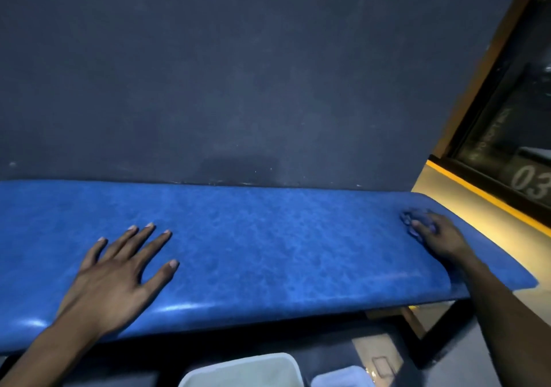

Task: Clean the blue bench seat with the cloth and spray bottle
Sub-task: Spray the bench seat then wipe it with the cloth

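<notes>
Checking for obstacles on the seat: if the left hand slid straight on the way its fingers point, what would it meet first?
Only bare bench seat lies ahead of the left hand; it would probably reach the dark wall first.

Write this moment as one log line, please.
step: wiping | right hand: pressing blue cloth at right end of bench seat | left hand: flat on seat, empty | spray bottle: not in view

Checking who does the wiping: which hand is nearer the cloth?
Right. The right hand presses on the blue cloth near the seat's far right end; the left hand lies flat, empty, far to its left.
</notes>
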